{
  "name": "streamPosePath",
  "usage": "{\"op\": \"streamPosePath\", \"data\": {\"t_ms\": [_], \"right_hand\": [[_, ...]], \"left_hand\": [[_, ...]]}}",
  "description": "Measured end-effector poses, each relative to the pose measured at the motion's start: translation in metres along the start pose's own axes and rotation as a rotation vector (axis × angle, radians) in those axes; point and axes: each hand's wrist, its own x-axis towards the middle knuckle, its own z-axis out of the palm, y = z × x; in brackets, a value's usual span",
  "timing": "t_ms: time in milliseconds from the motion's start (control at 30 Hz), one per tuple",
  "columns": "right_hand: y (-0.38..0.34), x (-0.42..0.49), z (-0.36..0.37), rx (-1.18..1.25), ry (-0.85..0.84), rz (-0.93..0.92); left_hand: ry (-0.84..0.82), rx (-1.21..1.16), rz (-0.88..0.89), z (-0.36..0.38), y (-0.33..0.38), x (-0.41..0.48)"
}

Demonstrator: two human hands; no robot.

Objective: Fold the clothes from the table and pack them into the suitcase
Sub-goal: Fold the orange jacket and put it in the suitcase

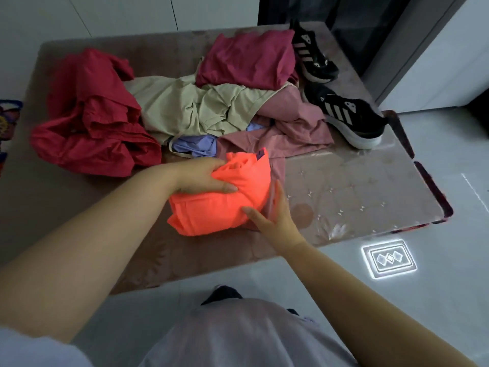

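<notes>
The orange garment (pixel 211 213) sits bundled on the near part of the table (pixel 357 186), in front of the unfolded pile. The left hand (pixel 201 176) grips a fold at its top, fingers (pixel 227 187) curled into the cloth. The right hand (pixel 275 210) lies against its right edge with straight fingers, the thumb resting on the fabric.

The bundle looks lumpy, so the fold would likely come out better if the right hand pressed the side flat and squared the edges while the left held the top layer taut. It could then be lifted with support underneath so it does not spring open.

No suitcase is in view. Whether the right fingers reach under the garment cannot be told. A lilac garment (pixel 193 145) is mostly buried under the beige garment (pixel 190 107).
</notes>
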Motion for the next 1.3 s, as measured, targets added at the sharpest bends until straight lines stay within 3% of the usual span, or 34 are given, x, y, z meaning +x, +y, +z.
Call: {"op": "streamPosePath", "data": {"t_ms": [167, 267, 333, 533, 733, 1033, 1200, 1300], "right_hand": [[-0.013, -0.023, -0.086, 0.515, 0.057, 0.113], [-0.006, -0.036, -0.153, 0.573, 0.165, 0.063], [0.003, -0.046, -0.198, 0.552, 0.238, 0.041], [0.061, -0.075, -0.323, 0.417, 0.379, 0.085], [0.124, -0.1, -0.406, 0.542, 0.514, 0.248], [0.19, -0.068, -0.516, 0.674, 0.438, 0.429], [0.219, -0.04, -0.57, 0.675, 0.422, 0.578], [0.232, -0.021, -0.615, 0.656, 0.433, 0.631]], "left_hand": [[0.149, -0.359, 0.15, 0.033, 0.102, 0.023], [0.174, -0.72, 0.162, 0.081, 0.155, 0.054], [0.202, -0.81, 0.111, 0.121, 0.189, 0.079], [0.155, -0.813, 0.03, 0.228, 0.277, 0.155], [0.049, -0.774, -0.04, 0.303, 0.347, 0.216], [0.031, -0.82, -0.136, 0.354, 0.419, 0.336], [-0.028, -0.4, -0.017, 0.376, 0.443, 0.397], [-0.157, -0.358, -0.019, 0.382, 0.468, 0.437]]}}
